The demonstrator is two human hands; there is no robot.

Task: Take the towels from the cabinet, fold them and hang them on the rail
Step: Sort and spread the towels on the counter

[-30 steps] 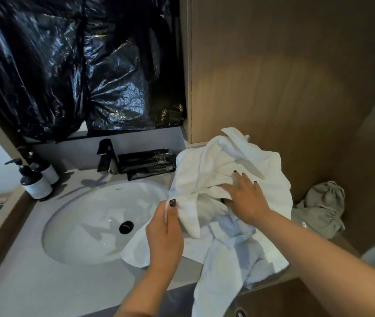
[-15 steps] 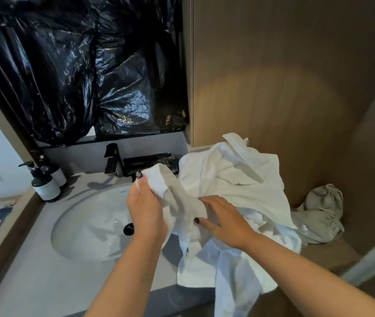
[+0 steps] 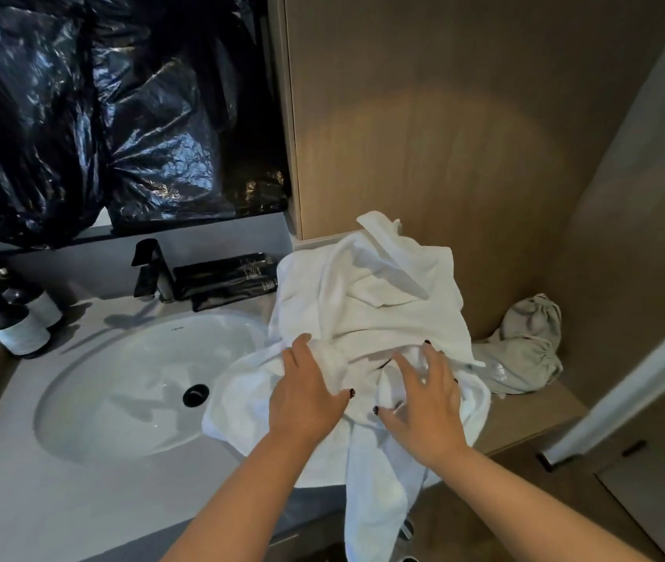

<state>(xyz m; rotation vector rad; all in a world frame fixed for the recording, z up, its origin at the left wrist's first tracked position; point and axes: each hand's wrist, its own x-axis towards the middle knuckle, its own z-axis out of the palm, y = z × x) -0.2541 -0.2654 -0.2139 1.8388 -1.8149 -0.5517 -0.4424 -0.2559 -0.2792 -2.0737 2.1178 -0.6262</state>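
Observation:
A heap of crumpled white towels (image 3: 367, 302) lies on the counter to the right of the sink, with one end hanging over the front edge. My left hand (image 3: 306, 395) lies on the heap's left side, its forefinger straight and its other fingertips hidden under a fold. My right hand (image 3: 428, 399) rests on the middle of the heap with fingers spread. No rail or cabinet interior is in view.
The white basin (image 3: 119, 383) with a black tap (image 3: 152, 273) is on the left. Two pump bottles (image 3: 18, 318) stand at the far left and dark tubes (image 3: 225, 277) behind the basin. A grey cloth (image 3: 525, 346) lies in the right corner against the wooden wall.
My left hand, which had lifted a towel corner over the basin, has come down onto the heap. My right hand has shifted right and spread its fingers on the towels.

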